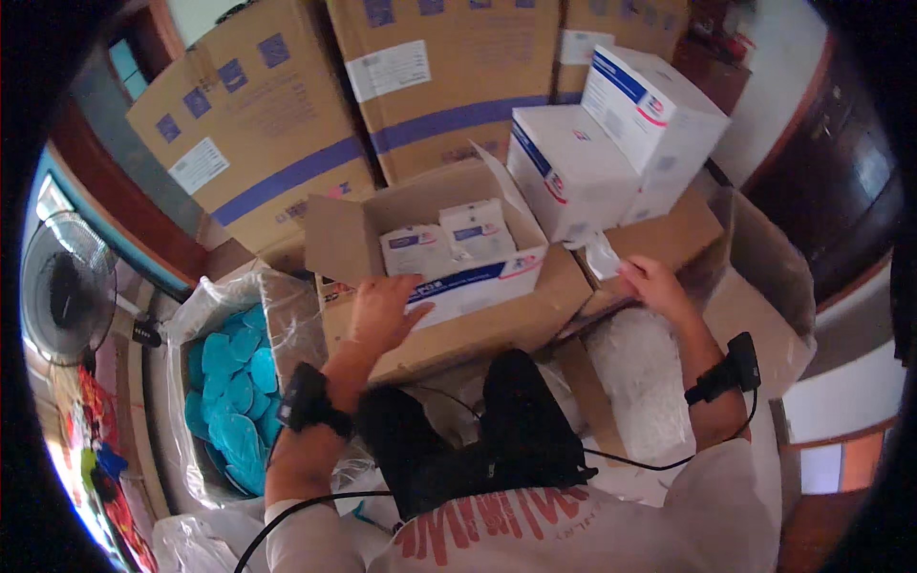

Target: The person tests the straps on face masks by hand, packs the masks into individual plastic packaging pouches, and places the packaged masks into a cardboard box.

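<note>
Before me stands an open white carton (482, 288) with its flaps up and small white-and-blue packets (478, 232) inside. My left hand (384, 313) rests against the carton's near left corner, fingers stretched out and thumb apart, gripping nothing that I can see. To the right of the carton, my right hand (654, 285) pinches the edge of a small white plastic packet (602, 258). The packet is partly folded, and its contents do not show. The carton sits on a larger brown cardboard box (549, 310).
Two closed white boxes (583, 158) stand at the far right. Tall brown cartons (458, 67) line the back. At left, a plastic-lined box (287, 320) holds teal rounded pieces (229, 401), near a fan (67, 286). Clear plastic (650, 377) lies below my right forearm.
</note>
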The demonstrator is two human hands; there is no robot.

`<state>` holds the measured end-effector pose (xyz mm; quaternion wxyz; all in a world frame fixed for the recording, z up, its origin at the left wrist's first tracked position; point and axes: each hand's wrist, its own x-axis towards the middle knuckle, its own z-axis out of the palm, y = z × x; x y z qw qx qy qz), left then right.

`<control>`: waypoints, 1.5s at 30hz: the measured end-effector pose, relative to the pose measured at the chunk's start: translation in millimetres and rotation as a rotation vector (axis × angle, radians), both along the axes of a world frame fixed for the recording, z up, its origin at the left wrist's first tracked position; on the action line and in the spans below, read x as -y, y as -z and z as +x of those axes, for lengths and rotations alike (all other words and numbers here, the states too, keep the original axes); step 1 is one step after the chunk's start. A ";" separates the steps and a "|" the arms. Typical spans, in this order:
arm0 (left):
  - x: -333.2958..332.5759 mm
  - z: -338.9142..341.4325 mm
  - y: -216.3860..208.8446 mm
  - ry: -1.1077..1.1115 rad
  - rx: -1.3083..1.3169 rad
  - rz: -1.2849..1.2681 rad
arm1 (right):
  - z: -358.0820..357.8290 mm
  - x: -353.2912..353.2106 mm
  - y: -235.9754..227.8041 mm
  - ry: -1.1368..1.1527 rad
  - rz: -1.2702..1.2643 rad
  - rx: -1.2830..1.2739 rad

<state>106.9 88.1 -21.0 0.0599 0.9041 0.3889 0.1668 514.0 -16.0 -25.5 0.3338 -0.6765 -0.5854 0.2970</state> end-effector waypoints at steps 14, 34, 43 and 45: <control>3.9 0.3 11.5 -0.189 -0.142 0.044 | -229.3 -235.0 25.2 -0.543 -0.015 1.156; 0.7 -9.0 16.9 -0.089 0.011 0.088 | -197.5 -256.2 52.4 -1.015 0.471 1.401; 2.3 -8.6 16.8 -0.069 0.066 0.027 | -177.9 -230.7 12.9 -0.989 0.424 1.549; 2.5 -7.8 15.5 -0.055 0.087 0.033 | -169.1 -226.7 10.8 -0.952 0.342 1.554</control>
